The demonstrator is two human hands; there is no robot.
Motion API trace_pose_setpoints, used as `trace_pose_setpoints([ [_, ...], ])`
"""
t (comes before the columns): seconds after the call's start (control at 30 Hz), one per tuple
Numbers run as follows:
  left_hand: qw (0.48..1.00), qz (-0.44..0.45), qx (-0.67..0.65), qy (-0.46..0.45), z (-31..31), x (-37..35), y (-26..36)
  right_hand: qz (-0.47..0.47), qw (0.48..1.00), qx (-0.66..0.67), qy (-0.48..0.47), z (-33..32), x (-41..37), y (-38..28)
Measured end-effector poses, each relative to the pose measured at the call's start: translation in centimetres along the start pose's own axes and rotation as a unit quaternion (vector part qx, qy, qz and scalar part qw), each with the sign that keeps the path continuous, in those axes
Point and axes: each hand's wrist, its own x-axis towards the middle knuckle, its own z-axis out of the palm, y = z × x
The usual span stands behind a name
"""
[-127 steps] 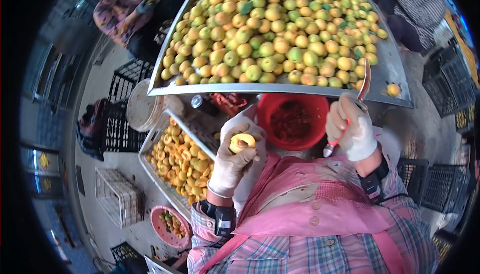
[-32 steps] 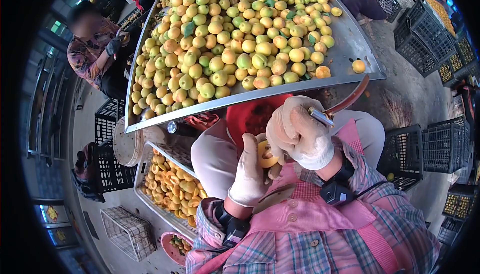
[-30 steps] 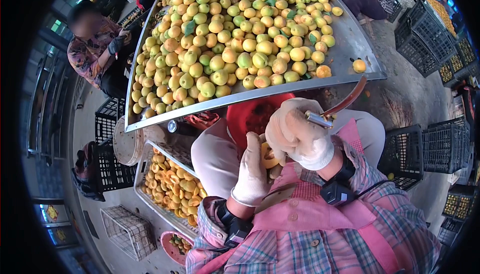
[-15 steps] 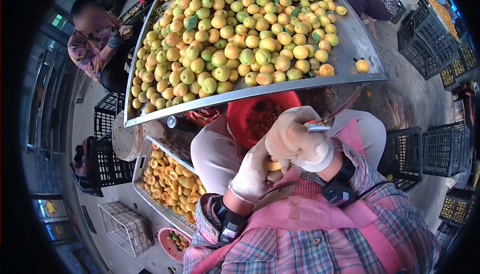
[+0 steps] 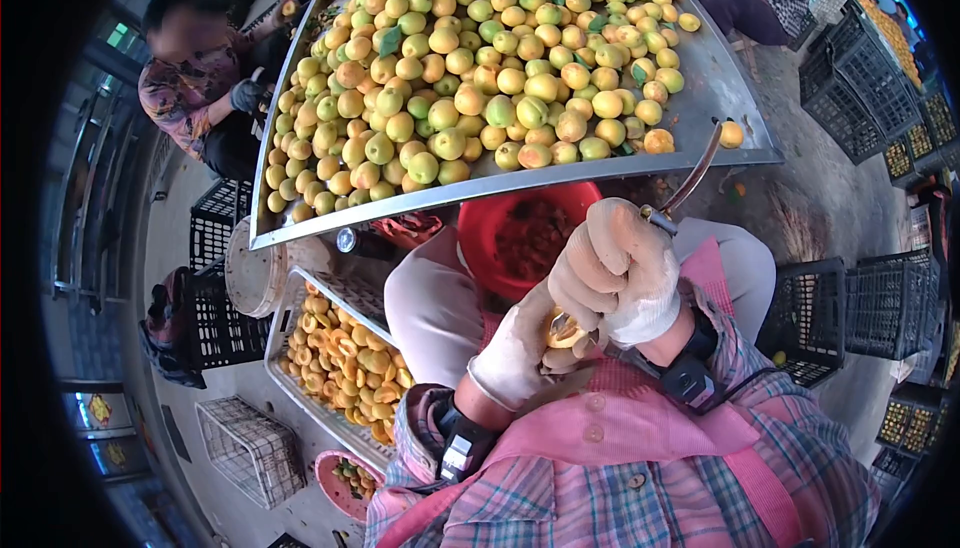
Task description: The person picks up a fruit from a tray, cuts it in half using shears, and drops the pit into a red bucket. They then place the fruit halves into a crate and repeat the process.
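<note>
My left hand (image 5: 515, 348), in a whitish glove, is closed around an apricot (image 5: 563, 329) that looks cut open, low in front of my chest. My right hand (image 5: 620, 273), also gloved, is a fist pressed close against the left fingers. From it a thin, curved metal tool (image 5: 690, 184) sticks up and to the right; its kind and its other end are hidden by the fist. Just beyond my hands, a red bucket (image 5: 475, 238) between my knees holds dark, reddish-brown bits.
A metal-rimmed table (image 5: 720, 88) heaped with whole apricots stands ahead. At left, a white crate (image 5: 275, 373) holds halved apricots, near an upright white bucket (image 5: 250, 273) and wire basket (image 5: 250, 448). Black crates (image 5: 800, 308) stand right. A co-worker (image 5: 190, 88) sits at left.
My right fist has turned, swinging the curved tool more upright. The apricot's cut opening now shows between my hands. The co-worker's hands at left have moved apart.
</note>
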Motion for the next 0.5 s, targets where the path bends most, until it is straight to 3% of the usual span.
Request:
trace_pose_setpoints([
  [0.07, 0.998, -0.022, -0.043, 0.029, -0.6, 0.4, 0.2, -0.024, 0.999, 0.008, 0.043, -0.2, 0.4, 0.0],
  [0.13, 0.943, -0.074, -0.317, -0.072, -2.2, 1.0, 0.2, -0.053, 0.993, -0.027, 0.1, 0.7, 0.8, -0.7],
  [0.17, 0.945, -0.071, -0.312, -0.07, -2.1, 1.3, 0.2, -0.065, 0.988, -0.067, 0.122, 0.9, 1.0, -1.2],
  [0.23, 0.969, -0.036, -0.13, 0.207, -1.6, 1.9, 0.3, -0.043, 0.958, -0.241, 0.149, 0.3, 1.0, -1.7],
  [0.27, 0.967, 0.036, -0.077, 0.239, -2.3, 2.0, -0.1, 0.017, 0.939, -0.279, 0.199, 0.5, 1.2, -1.5],
  [0.3, 0.968, 0.041, -0.071, 0.237, -2.5, 2.1, 0.1, 0.077, 0.912, -0.315, 0.25, 1.1, 1.4, -1.3],
  [0.37, 0.936, 0.11, 0.012, 0.334, -2.8, 2.2, 0.5, 0.123, 0.904, -0.34, 0.227, -0.2, 1.4, 0.7],
  [0.43, 0.934, 0.125, 0.017, 0.335, -3.2, 2.5, 0.3, 0.167, 0.883, -0.386, 0.21, -0.2, 1.7, 2.0],
  [0.5, 0.906, 0.181, 0.151, 0.351, -3.1, 2.7, 0.6, 0.173, 0.896, -0.376, 0.162, -1.1, 1.8, 3.0],
])
